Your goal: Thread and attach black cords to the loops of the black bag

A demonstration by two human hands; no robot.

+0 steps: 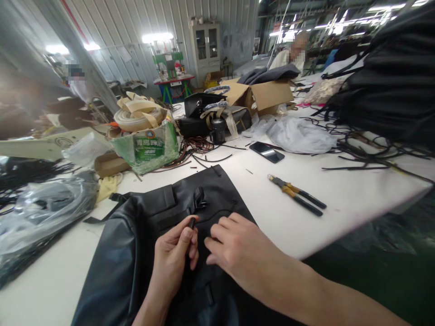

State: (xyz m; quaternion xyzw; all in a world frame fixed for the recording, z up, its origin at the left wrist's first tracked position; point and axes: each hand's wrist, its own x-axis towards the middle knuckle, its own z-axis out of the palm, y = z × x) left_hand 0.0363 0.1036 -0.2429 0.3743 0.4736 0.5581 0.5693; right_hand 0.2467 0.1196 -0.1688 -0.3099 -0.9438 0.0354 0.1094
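- At the far left I have a bundle in clear plastic (50,199) lying on the white table (50,290), apart from my work.
- Next comes the black bag (195,283), lying flat in front of me, under both hands. Its panels and straps look already made up, so I judge the main body done and only small fittings in hand.
- My left hand (175,253) pinches a small black piece (192,222) between thumb and forefinger, its end poking up above the bag.
- Just beyond those fingertips, a black buckle (200,198) sits on the bag, seemingly attached.
- A thin black cord (213,216) runs from near my left fingertips toward the bag's right edge. Whether it joins the small piece I cannot tell; that piece looks unsettled, so I judge this part unfinished.
- My right hand (238,244) is bent over the bag, fingers curled close together; their undersides are hidden, so I cannot tell if they hold anything.
- Further right, a phone (267,152) and yellow-and-black pliers (296,194) lie on the table, the pliers untouched.
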